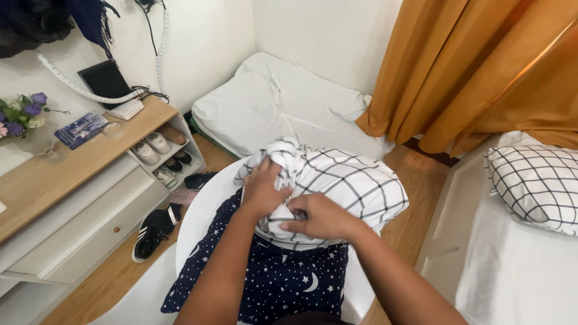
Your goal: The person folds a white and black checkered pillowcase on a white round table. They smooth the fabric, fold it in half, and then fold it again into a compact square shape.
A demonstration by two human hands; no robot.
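Under both hands' fingers [283,227], checked pillow [349,180]

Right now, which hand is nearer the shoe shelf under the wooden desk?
Left. The left hand grips the checked white pillow on its side facing the shoe shelf. The right hand holds the pillow's near edge, farther from the shelf.

Far left, flowers [24,113] and a booklet [80,129] lie on a desk [54,174]; shoes [158,142] below; orange curtain [481,66] far right.
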